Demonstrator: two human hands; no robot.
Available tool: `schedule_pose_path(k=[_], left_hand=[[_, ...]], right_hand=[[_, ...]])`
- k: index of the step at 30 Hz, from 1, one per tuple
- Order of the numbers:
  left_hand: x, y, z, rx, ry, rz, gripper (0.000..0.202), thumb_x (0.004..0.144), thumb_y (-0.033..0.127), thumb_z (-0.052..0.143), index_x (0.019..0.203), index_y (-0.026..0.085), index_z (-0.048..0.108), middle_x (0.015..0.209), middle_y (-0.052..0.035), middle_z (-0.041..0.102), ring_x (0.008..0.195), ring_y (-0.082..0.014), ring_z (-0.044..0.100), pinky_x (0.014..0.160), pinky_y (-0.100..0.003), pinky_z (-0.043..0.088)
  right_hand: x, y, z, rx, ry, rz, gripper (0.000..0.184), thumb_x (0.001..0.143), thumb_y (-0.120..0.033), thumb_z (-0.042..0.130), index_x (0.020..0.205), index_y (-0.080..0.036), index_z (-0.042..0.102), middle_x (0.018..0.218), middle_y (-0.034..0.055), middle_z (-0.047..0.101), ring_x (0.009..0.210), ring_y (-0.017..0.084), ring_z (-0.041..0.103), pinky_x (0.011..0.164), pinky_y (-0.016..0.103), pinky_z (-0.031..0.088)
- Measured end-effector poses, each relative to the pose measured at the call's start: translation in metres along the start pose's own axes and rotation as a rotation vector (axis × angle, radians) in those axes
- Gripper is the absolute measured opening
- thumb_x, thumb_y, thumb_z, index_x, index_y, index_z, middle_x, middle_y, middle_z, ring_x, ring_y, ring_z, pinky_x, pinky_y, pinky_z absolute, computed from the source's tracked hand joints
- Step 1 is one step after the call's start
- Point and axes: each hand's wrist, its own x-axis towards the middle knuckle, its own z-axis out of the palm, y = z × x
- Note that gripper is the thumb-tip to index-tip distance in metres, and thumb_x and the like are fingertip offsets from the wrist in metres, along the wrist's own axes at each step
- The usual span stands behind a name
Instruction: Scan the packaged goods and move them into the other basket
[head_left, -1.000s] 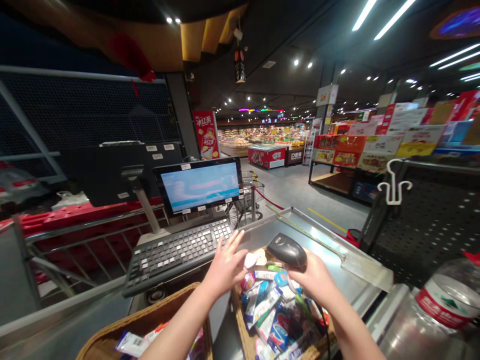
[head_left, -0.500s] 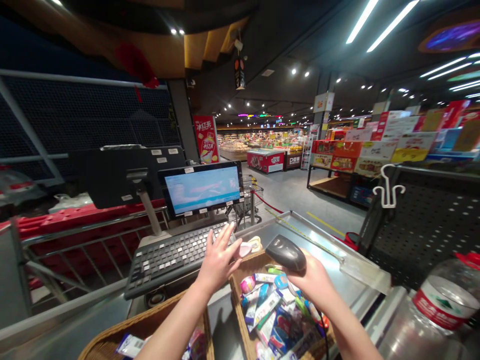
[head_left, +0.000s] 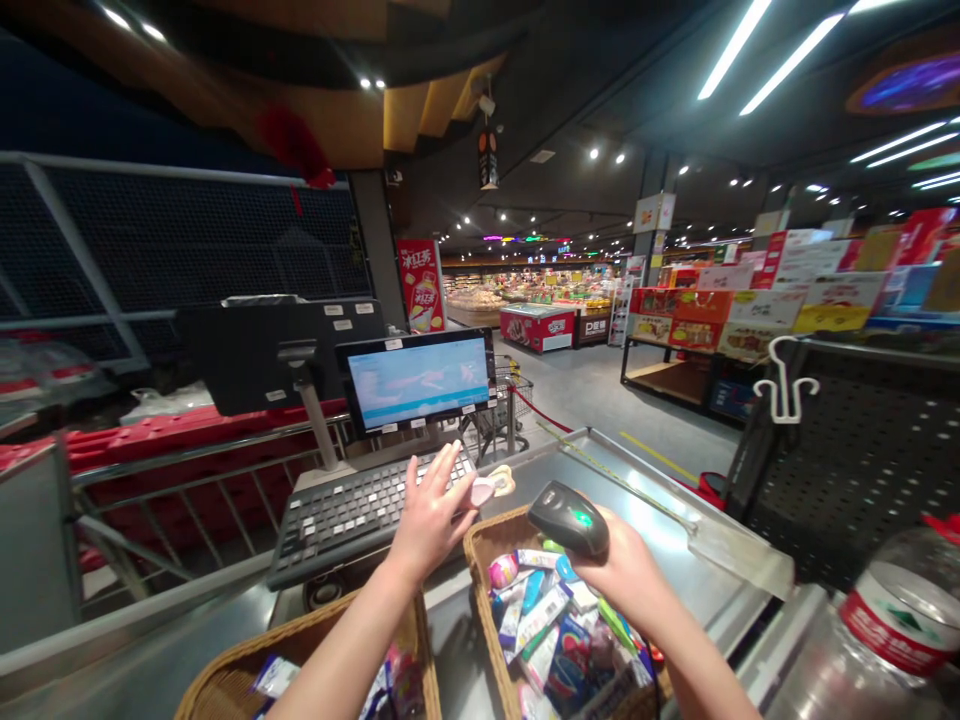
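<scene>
Handheld barcode scanner (head_left: 568, 518) is being gripped firmly in the right hand (head_left: 622, 575), fingers wrapped round its black body, with a little green light being shown on top; it's being held just above the far corner of a wicker basket (head_left: 480, 570), which is being filled out by small colourful packets, and no print on them can really be read at this size; the left hand (head_left: 431, 520) is being held wide open, fingers spread, just over the right end of a black keyboard (head_left: 367, 520); a small pink-and-cream item (head_left: 487, 488) is being shown right beside that thumb, but whether it's being touched can't be told from here; the item is being kept over the steel counter (head_left: 675, 560), near the basket; a second wicker basket (head_left: 300, 628) is being seen under the left forearm, with more packets inside; a till monitor (head_left: 416, 382) is being propped up behind the keyboard; a big plastic water bottle (head_left: 900, 625) with a red label is being seen at lower right, its writing too warped to read; a red banner (head_left: 421, 285) in the background is being printed with 冰红茶, and that's about the only clearly legible text.
</scene>
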Motion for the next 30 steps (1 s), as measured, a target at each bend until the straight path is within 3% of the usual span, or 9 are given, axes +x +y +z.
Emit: schedule_pose_path(k=[13,19,25,30], left_hand=[[-0.028,-0.017,-0.015,0.015,0.005,-0.056,0.037,0.086,0.033,0.055,0.123,0.025,0.059,0.153,-0.0151,0.033,0.139,-0.0314,0.035,0.114,-0.061,0.012],[-0.06,-0.035,-0.029,0.037,-0.013,-0.129,0.037,0.084,0.03,0.057,0.12,0.025,0.061,0.152,-0.0138,0.035,0.138,-0.0317,0.037,0.115,-0.06,0.012],[-0.094,-0.054,-0.045,0.088,-0.035,-0.202,0.037,0.085,0.033,0.056,0.121,0.025,0.061,0.152,-0.0143,0.035,0.138,-0.0312,0.037,0.115,-0.061,0.012],[-0.127,-0.068,-0.058,0.115,-0.055,-0.256,0.038,0.083,0.031,0.057,0.12,0.024,0.062,0.152,-0.0144,0.035,0.136,-0.0331,0.04,0.114,-0.062,0.013]], right_hand=[[-0.006,-0.015,0.016,0.023,-0.034,0.004,0.029,0.066,-0.016,0.057,0.094,-0.016,0.066,0.095,0.0077,0.069,0.091,0.026,0.063,0.082,0.036,0.049],[-0.004,-0.04,0.032,-0.015,-0.085,0.023,0.029,0.066,-0.017,0.057,0.093,-0.017,0.068,0.096,0.0089,0.07,0.094,0.028,0.064,0.084,0.038,0.05],[-0.005,-0.057,0.057,-0.03,-0.154,-0.062,0.042,0.065,-0.013,0.056,0.105,-0.017,0.067,0.105,0.0103,0.07,0.098,0.028,0.064,0.087,0.038,0.049],[-0.009,-0.072,0.073,-0.008,-0.225,-0.1,0.04,0.064,-0.012,0.055,0.101,-0.018,0.068,0.102,0.0084,0.07,0.097,0.027,0.063,0.087,0.037,0.048]])
